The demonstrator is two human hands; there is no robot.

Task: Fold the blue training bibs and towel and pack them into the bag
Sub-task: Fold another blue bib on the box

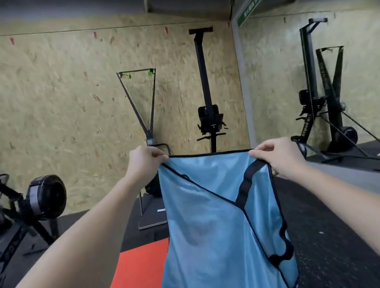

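A light blue training bib [211, 233] with black trim hangs in the air in front of me, stretched along its top edge. My left hand [146, 159] pinches its upper left corner. My right hand [278, 155] pinches the upper right corner beside a black strap. The bib's lower part drapes down past the bottom of the frame. No bag or towel shows in this view.
A red mat or surface [134, 273] lies below the bib on the black floor. Rowing machines [33, 202] stand at the left, ski-type trainers [209, 116] against the chipboard wall, and more machines [326, 112] at the right.
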